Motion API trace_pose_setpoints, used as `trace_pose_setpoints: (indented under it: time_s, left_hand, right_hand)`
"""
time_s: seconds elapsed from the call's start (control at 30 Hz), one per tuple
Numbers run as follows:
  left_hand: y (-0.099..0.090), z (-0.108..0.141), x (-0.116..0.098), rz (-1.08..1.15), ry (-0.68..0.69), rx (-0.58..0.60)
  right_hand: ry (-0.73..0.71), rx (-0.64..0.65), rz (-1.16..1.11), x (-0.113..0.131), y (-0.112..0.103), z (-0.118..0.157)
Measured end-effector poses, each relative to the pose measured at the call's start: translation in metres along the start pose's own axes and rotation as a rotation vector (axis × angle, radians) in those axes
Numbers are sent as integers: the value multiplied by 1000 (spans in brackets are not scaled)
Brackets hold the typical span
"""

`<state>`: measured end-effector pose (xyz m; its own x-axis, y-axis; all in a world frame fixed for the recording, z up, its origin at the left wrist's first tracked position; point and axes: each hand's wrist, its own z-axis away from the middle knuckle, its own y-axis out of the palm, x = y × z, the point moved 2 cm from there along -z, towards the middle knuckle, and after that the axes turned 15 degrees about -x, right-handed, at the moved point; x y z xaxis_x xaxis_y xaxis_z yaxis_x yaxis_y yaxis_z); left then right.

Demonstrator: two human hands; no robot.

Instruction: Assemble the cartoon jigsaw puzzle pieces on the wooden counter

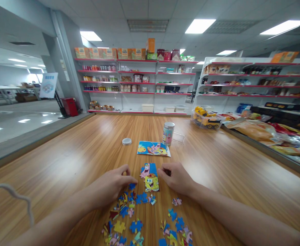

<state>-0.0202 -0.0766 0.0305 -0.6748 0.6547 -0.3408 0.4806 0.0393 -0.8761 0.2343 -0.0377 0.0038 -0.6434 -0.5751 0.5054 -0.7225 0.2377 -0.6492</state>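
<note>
A partly joined puzzle point(151, 182), with a yellow and a pink cartoon figure on blue, lies on the wooden table between my hands. My left hand point(119, 181) rests left of it, fingers bent and apart, its fingertips by a small blue piece point(132, 186); nothing shows in its grasp. On the right, my right hand point(174, 176) is curled, its fingertips at the puzzle's right edge; whether it holds a piece is hidden. Loose pieces point(136, 226) are scattered nearer to me. Beyond the puzzle lies a picture card point(153, 149), with a printed can point(168, 134) standing at its right corner.
A round white lid point(126, 141) lies left of the card, and a clear stand point(178, 137) is beside the can. A tub of yellow toy trucks point(207, 118) sits at the back right. A white cable point(16, 194) hangs at the left. Stocked shelves point(137, 83) stand behind the table.
</note>
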Motion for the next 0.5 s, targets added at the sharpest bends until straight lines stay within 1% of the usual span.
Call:
trace_pose_setpoints:
  time_s: [0.17, 0.37, 0.5]
  left_hand:
    - [2, -1, 0, 20, -27, -24]
    - [4, 0, -2, -23, 27, 10]
    - [5, -1, 0, -26, 7, 6]
  right_hand:
    - [-3, 7, 5, 1, 1, -1]
    - [0, 29, 17, -1, 2, 0]
    - [-9, 41, 7, -2, 2, 1]
